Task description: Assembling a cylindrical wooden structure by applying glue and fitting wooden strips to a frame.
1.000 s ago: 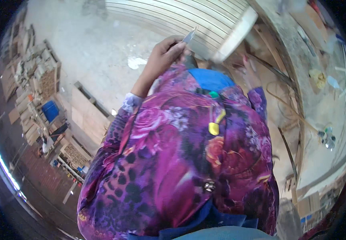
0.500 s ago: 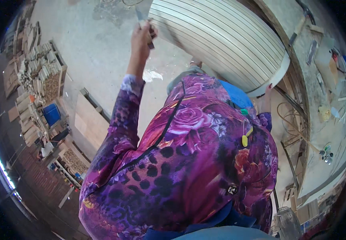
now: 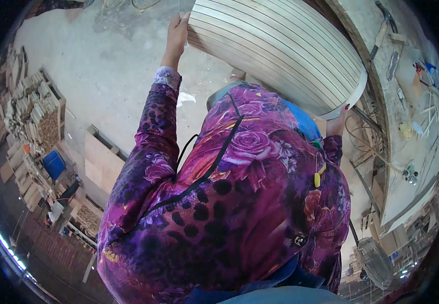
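A large curved panel of pale wooden slats (image 3: 275, 50) with dark lines between them leans in front of my body. At its left end is my left hand (image 3: 176, 36), closed, with fingertips against the panel's edge. A thin flat blade, seemingly of a knife (image 3: 184, 6), sticks up faintly past these fingers; its handle is hidden. My right hand (image 3: 336, 123) is at the panel's lower right corner, by its pale curved end piece (image 3: 356, 93). One fingertip with a red nail lies on that edge; the other fingers are mostly hidden.
On the right stands a worktable (image 3: 417, 167) with a hammer (image 3: 380, 38), strips and scraps, and a coiled hose (image 3: 361, 134) beside it. Stacked wood pieces (image 3: 29, 109), a blue bin (image 3: 53, 164) and a plywood board (image 3: 100, 162) are at left. A fan (image 3: 375, 263) stands lower right.
My left hand, with the knife, has moved slightly up and left onto the panel's left edge. My right hand stays at the lower right corner. The view has shifted a little.
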Demonstrator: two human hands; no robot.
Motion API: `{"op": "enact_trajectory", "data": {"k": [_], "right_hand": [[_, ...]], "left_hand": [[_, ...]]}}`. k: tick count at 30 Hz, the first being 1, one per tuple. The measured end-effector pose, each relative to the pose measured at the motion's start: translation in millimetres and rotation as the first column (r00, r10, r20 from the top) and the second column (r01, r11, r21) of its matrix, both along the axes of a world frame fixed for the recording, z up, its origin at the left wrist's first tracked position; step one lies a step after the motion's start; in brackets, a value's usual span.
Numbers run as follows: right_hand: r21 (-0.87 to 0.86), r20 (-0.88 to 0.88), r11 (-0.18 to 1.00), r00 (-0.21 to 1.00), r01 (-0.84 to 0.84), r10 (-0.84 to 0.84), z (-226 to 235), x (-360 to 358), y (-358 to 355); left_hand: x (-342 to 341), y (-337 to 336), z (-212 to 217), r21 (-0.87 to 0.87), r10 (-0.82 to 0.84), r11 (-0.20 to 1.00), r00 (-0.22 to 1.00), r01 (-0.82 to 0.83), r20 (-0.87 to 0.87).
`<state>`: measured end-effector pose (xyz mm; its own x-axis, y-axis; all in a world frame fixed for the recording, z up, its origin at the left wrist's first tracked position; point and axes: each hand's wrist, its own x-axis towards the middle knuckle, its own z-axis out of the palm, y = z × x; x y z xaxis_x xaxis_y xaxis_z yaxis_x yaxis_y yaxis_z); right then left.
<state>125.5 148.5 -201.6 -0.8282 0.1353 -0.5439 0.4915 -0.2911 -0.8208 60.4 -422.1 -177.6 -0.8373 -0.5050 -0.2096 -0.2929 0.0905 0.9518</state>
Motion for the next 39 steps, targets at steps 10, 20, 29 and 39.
{"op": "enact_trajectory", "data": {"k": [10,20,29,39], "right_hand": [[0.215,0.032,0.973,0.995,0.09,-0.099,66.0,-22.3,-49.0],[-0.156,0.148,0.982,0.986,0.105,-0.082,46.4,-36.7,-35.2],[0.058,0.126,0.993,0.988,-0.099,0.091,-6.6,17.1,-19.2],[0.093,0.032,0.987,0.991,-0.13,0.128,-18.3,22.7,-22.3]], "left_hand": [[-29.6,-52.0,4.3,-0.164,-0.131,0.978,0.991,0.13,0.007],[-51.3,-84.1,22.0,-0.031,-0.096,0.994,0.971,0.105,0.221],[-40.5,-104.4,-4.9,-0.182,-0.168,0.965,0.978,0.189,0.123],[-41.9,-98.3,2.9,-0.055,-0.148,0.986,0.978,0.158,0.146]]}}
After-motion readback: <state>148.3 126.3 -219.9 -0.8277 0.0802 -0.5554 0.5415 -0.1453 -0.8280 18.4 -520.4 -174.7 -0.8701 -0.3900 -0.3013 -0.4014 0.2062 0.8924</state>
